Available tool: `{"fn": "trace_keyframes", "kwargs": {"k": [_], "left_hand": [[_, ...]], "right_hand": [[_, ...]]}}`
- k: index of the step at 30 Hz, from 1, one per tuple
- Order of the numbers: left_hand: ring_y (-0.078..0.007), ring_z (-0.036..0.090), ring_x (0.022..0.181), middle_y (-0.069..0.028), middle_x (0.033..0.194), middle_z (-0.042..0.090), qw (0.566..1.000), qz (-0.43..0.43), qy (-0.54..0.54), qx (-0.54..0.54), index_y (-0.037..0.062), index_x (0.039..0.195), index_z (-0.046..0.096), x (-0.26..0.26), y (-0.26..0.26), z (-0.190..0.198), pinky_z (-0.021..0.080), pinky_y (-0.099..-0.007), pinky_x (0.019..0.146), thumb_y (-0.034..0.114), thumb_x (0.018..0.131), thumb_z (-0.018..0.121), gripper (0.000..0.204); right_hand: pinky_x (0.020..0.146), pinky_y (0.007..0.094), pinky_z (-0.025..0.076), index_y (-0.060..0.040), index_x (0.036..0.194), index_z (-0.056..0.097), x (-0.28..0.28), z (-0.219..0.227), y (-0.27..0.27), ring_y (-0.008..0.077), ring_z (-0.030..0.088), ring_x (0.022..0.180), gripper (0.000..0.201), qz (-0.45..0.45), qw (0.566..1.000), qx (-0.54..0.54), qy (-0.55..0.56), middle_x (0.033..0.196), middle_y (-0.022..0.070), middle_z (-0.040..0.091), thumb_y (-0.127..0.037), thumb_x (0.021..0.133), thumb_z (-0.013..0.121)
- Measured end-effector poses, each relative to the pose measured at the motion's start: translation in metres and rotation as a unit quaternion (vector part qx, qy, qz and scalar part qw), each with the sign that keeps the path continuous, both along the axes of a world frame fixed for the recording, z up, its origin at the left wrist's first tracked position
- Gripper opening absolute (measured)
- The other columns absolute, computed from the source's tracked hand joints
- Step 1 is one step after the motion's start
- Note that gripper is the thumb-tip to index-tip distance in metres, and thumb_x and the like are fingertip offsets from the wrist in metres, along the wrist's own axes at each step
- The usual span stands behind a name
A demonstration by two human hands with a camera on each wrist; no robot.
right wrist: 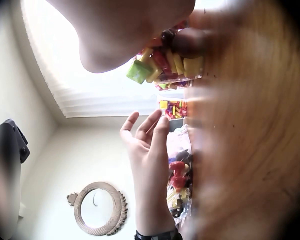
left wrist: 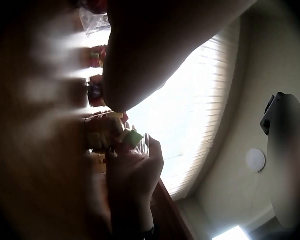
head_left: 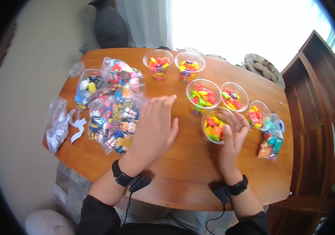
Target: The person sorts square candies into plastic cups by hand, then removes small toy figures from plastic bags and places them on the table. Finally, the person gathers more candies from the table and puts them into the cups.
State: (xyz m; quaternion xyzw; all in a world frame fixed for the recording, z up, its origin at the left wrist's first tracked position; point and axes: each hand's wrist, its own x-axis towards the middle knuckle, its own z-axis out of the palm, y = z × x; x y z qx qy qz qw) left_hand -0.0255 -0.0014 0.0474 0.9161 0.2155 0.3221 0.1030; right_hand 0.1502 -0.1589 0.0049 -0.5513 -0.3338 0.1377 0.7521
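My left hand (head_left: 152, 123) is raised over the table beside bags of small figures (head_left: 114, 117), fingers extended and holding nothing. In the right wrist view the same hand (right wrist: 152, 150) shows its fingers spread apart. My right hand (head_left: 234, 135) holds the right side of the nearest clear plastic cup (head_left: 208, 135), thumb and fingers at its wall and rim. Red, orange, yellow and green pieces that look like wrapped candies (head_left: 214, 127) fill this cup. A green piece (left wrist: 133, 139) stands out on top in the left wrist view; the right palm is partly hidden there.
More filled cups stand behind: two at the back (head_left: 159, 56), (head_left: 190, 58), two in the middle (head_left: 203, 88), (head_left: 241, 94), and one to the right (head_left: 262, 105). A bag of colourful items (head_left: 270, 145) lies at right, a bag of white ribbon (head_left: 58, 133) at left. A wooden shelf (head_left: 316, 117) flanks the table.
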Motion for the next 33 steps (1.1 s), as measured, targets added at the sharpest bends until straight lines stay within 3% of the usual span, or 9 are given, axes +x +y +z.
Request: {"fn": "trace_keyframes", "kwargs": {"k": [1,5,10,12,13,17,24,30,33], "left_hand": [[-0.0409,0.058,0.131,-0.0201,0.136,0.061,0.998,0.035,-0.015,0.055,0.001,0.143,0.058,-0.003,0.005,0.011,0.045,-0.0524,0.116,0.01,0.091,0.079,0.057],[-0.0396,0.058,0.131,-0.0174,0.131,0.064,0.989,0.11,0.036,0.096,0.0022,0.123,0.069,-0.015,0.023,0.002,0.043,-0.0561,0.118,0.014,0.091,0.081,0.037],[-0.0358,0.06,0.13,-0.0156,0.127,0.067,0.989,0.099,0.068,0.086,0.0032,0.128,0.068,-0.011,0.022,-0.007,0.042,-0.0539,0.119,0.016,0.092,0.08,0.04],[-0.0346,0.061,0.129,-0.0152,0.126,0.067,0.989,0.101,0.054,0.093,0.0033,0.129,0.067,-0.01,0.023,-0.006,0.042,-0.0528,0.118,0.016,0.092,0.08,0.041],[-0.0349,0.061,0.128,-0.0161,0.128,0.067,0.991,0.095,0.04,0.082,0.0024,0.133,0.066,-0.01,0.025,-0.006,0.042,-0.052,0.118,0.015,0.092,0.08,0.045],[-0.0376,0.063,0.128,-0.0192,0.133,0.066,0.994,0.094,0.002,0.061,-0.0008,0.143,0.06,-0.008,0.028,0.0,0.046,-0.0502,0.114,0.015,0.093,0.078,0.055],[-0.0415,0.063,0.129,-0.0226,0.141,0.063,0.994,0.08,-0.016,0.068,-0.0041,0.147,0.055,0.009,0.04,0.027,0.05,-0.0494,0.11,0.014,0.094,0.078,0.06],[-0.041,0.066,0.125,-0.0229,0.137,0.064,0.987,0.117,0.058,0.093,-0.0036,0.138,0.057,0.037,0.095,0.014,0.057,-0.0498,0.104,0.013,0.094,0.078,0.052],[-0.0416,0.074,0.106,-0.02,0.123,0.066,0.98,0.15,0.102,0.086,0.0016,0.124,0.06,0.052,0.113,0.008,0.063,-0.05,0.087,0.016,0.095,0.08,0.038]], "right_hand": [[0.123,0.0439,0.04,-0.0023,0.156,0.031,0.001,0.0,0.001,0.0282,0.057,0.141,0.052,0.006,1.0,0.004,0.004,0.151,0.0214,0.053,-0.007,0.111,0.056],[0.124,0.0447,0.039,-0.0034,0.157,0.031,0.002,0.0,-0.001,0.0288,0.056,0.142,0.052,0.007,1.0,-0.008,-0.011,0.152,0.0219,0.053,-0.008,0.111,0.055],[0.126,0.0456,0.039,-0.0035,0.159,0.028,0.002,0.003,-0.002,0.0305,0.055,0.145,0.062,0.037,0.999,0.003,0.007,0.155,0.0223,0.052,-0.011,0.108,0.063],[0.127,0.0464,0.039,-0.0037,0.162,0.025,0.007,0.003,-0.003,0.0314,0.054,0.147,0.083,0.098,0.989,-0.018,-0.106,0.157,0.0218,0.05,-0.015,0.099,0.079],[0.126,0.0473,0.041,-0.004,0.164,0.022,0.013,-0.004,-0.002,0.0316,0.053,0.148,0.108,0.118,0.984,-0.033,-0.126,0.157,0.0206,0.05,-0.016,0.086,0.095],[0.121,0.0449,0.05,-0.0039,0.165,0.023,0.01,0.006,0.0,0.0302,0.057,0.145,0.12,0.173,0.958,-0.069,-0.217,0.152,0.0194,0.055,-0.013,0.076,0.103],[0.107,0.0403,0.059,-0.0014,0.158,0.035,0.009,-0.004,0.005,0.0282,0.072,0.123,0.102,0.053,0.967,-0.082,-0.237,0.134,0.0175,0.069,-0.012,0.08,0.1],[0.106,0.0401,0.058,-0.0002,0.159,0.035,0.014,-0.008,0.006,0.0284,0.07,0.126,0.099,0.001,0.979,-0.063,-0.195,0.138,0.0197,0.065,-0.014,0.084,0.098],[0.112,0.0434,0.054,0.0011,0.16,0.034,0.01,-0.004,0.006,0.0332,0.063,0.134,0.101,-0.014,0.98,-0.039,-0.196,0.146,0.0233,0.056,-0.013,0.083,0.098]]}}
